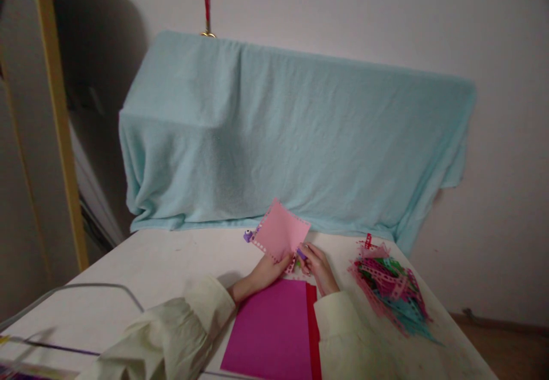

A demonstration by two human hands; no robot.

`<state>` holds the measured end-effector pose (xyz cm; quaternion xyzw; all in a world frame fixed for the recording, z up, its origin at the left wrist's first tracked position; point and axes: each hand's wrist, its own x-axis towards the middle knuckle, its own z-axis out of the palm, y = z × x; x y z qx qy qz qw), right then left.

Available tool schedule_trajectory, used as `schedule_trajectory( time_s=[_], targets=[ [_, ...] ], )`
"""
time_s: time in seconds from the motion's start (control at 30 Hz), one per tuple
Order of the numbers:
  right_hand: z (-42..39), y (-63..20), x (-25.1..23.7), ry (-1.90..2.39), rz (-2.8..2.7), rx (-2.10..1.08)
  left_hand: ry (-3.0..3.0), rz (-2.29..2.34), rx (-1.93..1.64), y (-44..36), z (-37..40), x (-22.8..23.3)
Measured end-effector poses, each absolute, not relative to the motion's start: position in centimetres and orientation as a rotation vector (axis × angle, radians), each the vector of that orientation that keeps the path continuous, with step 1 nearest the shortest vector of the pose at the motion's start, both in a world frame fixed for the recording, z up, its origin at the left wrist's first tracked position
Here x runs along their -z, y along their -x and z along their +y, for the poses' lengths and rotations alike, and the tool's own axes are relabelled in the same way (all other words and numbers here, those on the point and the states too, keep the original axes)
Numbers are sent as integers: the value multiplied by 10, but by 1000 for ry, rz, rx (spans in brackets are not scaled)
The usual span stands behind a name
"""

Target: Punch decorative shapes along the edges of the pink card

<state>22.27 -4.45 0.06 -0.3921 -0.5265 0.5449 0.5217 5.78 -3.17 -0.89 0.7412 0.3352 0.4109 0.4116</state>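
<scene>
My left hand (266, 270) holds a light pink paper sheet (281, 232) by its lower edge, tilted up off the white table (163, 265). The sheet has a punched, lace-like border along its left and bottom edges. My right hand (316, 265) is closed on a small purple tool (301, 253) at the sheet's lower right corner. A small purple punch (247, 235) lies on the table just left of the sheet. Below my hands lie a magenta sheet (274, 328) and a red sheet (312, 323) under it. Both arms wear pale cream sleeves.
A pile of punched paper strips (388, 288) in pink, green, blue and red lies at the right of the table. A light blue blanket (283, 134) covers a large box-like shape at the back. A wire frame (86, 288) stands at the front left.
</scene>
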Motion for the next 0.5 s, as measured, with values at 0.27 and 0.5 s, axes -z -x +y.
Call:
schedule_trajectory(
  time_s=[0.27, 0.5],
  targets=[
    [-45, -222, -1, 935, -1241, -1335, -1813, 919, -1128, -58, -32, 3],
    [-47, -222, -4, 916, -1225, -1332, -1660, 1003, -1231, -57, -38, -3]
  ],
)
